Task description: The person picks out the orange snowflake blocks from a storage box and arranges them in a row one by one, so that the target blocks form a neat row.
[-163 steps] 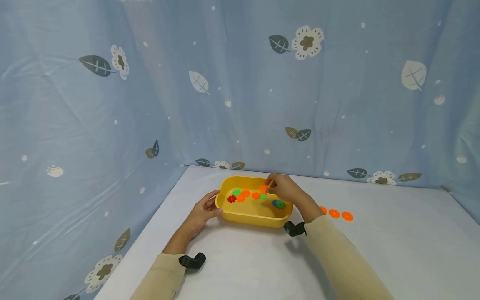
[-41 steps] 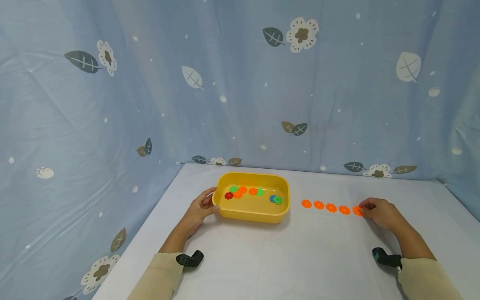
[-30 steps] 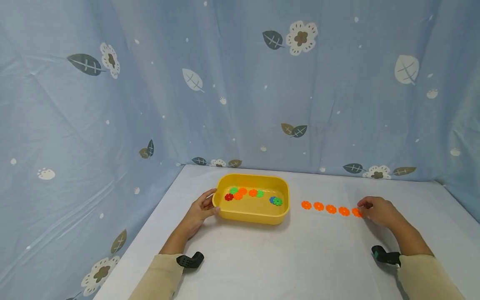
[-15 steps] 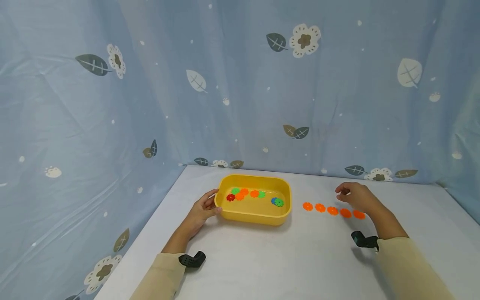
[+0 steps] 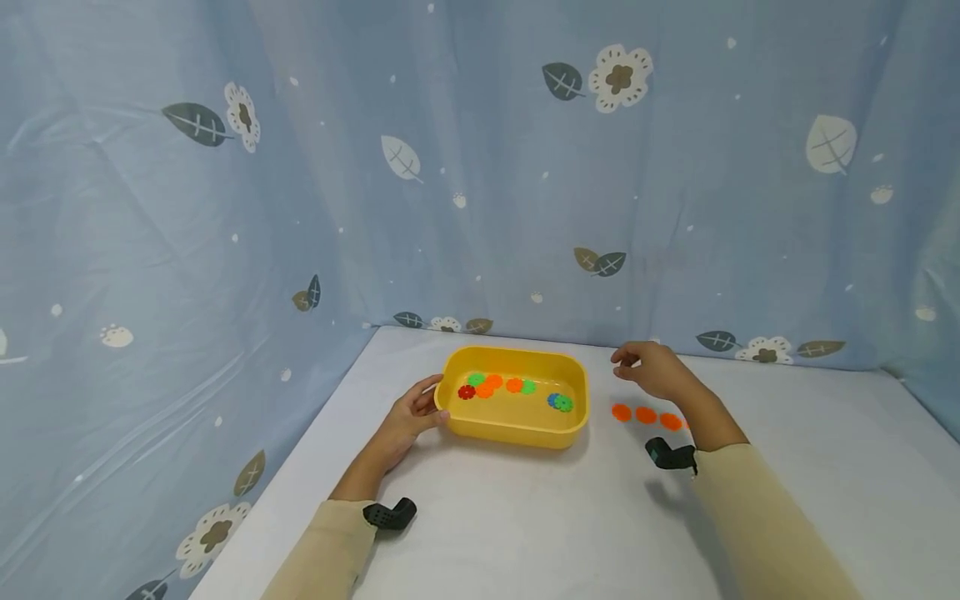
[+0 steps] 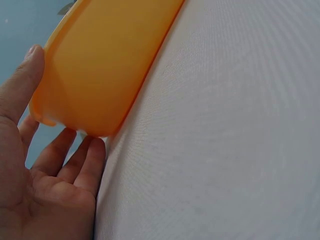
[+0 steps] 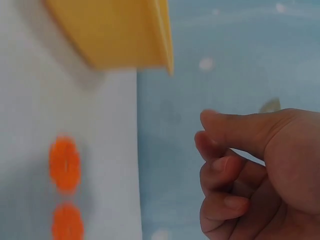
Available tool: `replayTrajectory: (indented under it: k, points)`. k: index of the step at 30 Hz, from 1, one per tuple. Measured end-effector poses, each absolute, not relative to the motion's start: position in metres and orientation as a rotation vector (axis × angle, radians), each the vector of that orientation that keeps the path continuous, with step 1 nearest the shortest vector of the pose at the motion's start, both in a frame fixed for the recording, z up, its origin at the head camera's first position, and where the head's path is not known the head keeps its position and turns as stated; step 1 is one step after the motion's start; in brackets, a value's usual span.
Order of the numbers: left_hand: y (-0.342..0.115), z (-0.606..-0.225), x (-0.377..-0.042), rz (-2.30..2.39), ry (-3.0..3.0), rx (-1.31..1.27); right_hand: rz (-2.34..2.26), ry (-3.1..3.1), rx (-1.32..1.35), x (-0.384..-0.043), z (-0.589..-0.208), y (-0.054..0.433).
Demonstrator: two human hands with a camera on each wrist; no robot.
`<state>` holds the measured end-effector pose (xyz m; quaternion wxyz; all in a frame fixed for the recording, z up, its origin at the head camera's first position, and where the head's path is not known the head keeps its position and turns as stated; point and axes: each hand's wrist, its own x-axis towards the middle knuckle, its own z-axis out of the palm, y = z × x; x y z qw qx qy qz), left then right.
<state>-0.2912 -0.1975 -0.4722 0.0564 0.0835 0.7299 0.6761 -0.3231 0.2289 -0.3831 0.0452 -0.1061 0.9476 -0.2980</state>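
My left hand [image 5: 408, 422] holds the left end of a yellow plastic basin [image 5: 510, 435], thumb at the rim and fingers against the outside of the end wall. Inside lie small flower-shaped plastic discs: a red disc [image 5: 467, 392], orange ones such as the orange disc [image 5: 514, 385], green ones, and a blue disc [image 5: 553, 400] partly under a green disc [image 5: 564, 403]. Right of the basin runs a row of orange discs [image 5: 646, 415] on the table, its far right part hidden behind my right forearm. Above that row hangs my right hand [image 5: 656, 371], fingers loosely bent, holding nothing.
The white tabletop [image 5: 510, 525] meets a blue patterned curtain [image 5: 480, 183] at the back and left. A black wrist camera [image 5: 390, 514] sits on the left wrist and another black wrist camera [image 5: 670, 455] on the right.
My right hand brought an orange disc from the basin to the row's right end and let it go there. Since then it has risen and moved left toward the basin. My left hand stays at the basin.
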Motion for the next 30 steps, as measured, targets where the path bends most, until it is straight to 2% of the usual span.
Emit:
replayTrajectory:
  k: [20, 30]
  points:
    - [-0.196, -0.472, -0.293, 2.048, 2.204, 0.27, -0.934, 2.776, -0.608, -0.337, -0.39, 0.123]
    - [-0.197, -0.473, -0.291, 2.074, 2.192, 0.243, -0.854, 2.746, -0.693, -0.343, -0.406, 0.092]
